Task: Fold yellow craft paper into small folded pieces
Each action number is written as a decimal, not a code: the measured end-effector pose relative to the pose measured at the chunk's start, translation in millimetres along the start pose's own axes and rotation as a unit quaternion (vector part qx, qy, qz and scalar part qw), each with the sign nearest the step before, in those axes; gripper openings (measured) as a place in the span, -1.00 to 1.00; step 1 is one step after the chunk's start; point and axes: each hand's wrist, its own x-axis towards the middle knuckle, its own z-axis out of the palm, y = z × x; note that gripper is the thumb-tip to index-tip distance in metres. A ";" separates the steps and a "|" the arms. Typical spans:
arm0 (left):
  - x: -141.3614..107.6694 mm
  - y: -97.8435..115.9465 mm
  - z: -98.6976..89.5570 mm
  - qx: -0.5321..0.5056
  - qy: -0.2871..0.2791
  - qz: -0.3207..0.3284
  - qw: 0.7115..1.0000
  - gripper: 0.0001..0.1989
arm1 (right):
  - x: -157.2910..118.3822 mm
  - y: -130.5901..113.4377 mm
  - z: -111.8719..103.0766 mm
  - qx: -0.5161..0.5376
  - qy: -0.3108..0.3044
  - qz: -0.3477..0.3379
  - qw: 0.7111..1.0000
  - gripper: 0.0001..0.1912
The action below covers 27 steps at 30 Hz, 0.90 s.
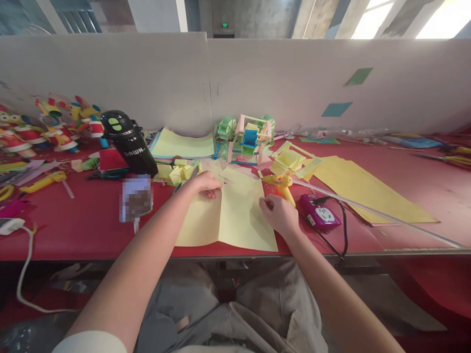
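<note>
A pale yellow sheet of paper [243, 215] with a fold down its middle lies before me, its halves slightly raised from the red table. My left hand [208, 185] is closed over the upper part of the left half, close to the crease; whatever its fingers hold is hidden. At the right edge of the sheet, my right hand [281, 212] is closed, thumb and forefinger against the paper. Just behind that hand lies a yellow glue gun [280, 182]. Small folded yellow paper pieces [180, 172] lie beyond my left hand.
A paper-and-stick wheel model [250, 139] stands at the back. To the right are a purple power socket [321, 213] with a black cord, a long clear strip [368, 203] and yellow sheets [360, 186]. A black bottle [128, 142] and a phone [136, 198] are on the left.
</note>
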 end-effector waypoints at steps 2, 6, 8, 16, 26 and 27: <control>2.0 0.0 -0.2 0.003 -0.004 -0.001 1.000 -0.90 | 0.0 -0.6 -0.5 0.001 -0.001 0.003 1.000 -0.65; 5.4 0.3 -1.1 -0.002 -0.008 -0.009 1.000 -0.88 | 0.3 -0.9 -0.8 0.003 -0.008 0.007 1.000 -0.65; 6.6 0.3 -1.4 -0.012 -0.013 -0.015 1.000 -0.86 | 0.3 -0.6 -0.8 0.002 -0.010 0.007 1.000 -0.65; 6.4 -1.1 0.2 0.009 0.002 -0.006 1.000 -0.89 | -0.2 0.0 0.0 0.006 -0.004 0.005 1.000 -0.66; 5.4 -1.3 3.9 0.032 0.030 0.006 0.999 -0.84 | 0.8 -1.6 -2.2 -0.005 -0.010 0.010 1.000 -0.73; 4.0 -0.4 4.6 0.028 0.032 0.003 0.999 -0.83 | 0.7 -1.8 -2.4 -0.008 -0.013 0.010 1.000 -0.74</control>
